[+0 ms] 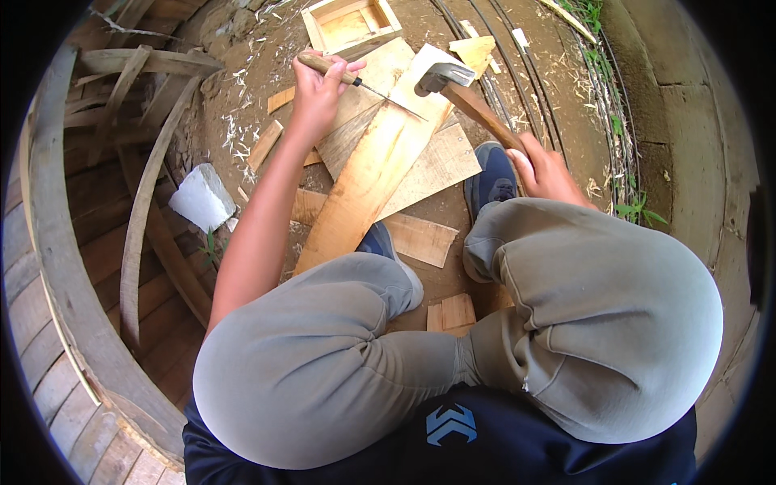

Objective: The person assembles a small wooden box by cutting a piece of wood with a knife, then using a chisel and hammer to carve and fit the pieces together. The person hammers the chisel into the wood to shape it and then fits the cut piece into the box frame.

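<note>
My left hand (pixel 318 93) is closed around the handle of a wooden-handled tool (pixel 329 68) with a thin dark metal shaft. Its shaft slants right and down over a long pale plank (pixel 373 174); whether the tip touches the wood I cannot tell. In my right hand (pixel 546 171) is a claw hammer (pixel 485 115), gripped low on its wooden handle. The hammer's head hangs over the plank's far end, just right of the tool's shaft. Beneath the long plank lie wider boards (pixel 440 162), crossing it at an angle.
A shallow wooden box frame (pixel 352 24) sits beyond the boards. Offcuts (pixel 420 240) and shavings litter the dirt. A pale stone block (pixel 203 198) lies left, beside a curved timber structure (pixel 61 210). Dark cables (pixel 529 69) run along the right, near a wall (pixel 687 105). My shoes (pixel 491 174) flank the boards.
</note>
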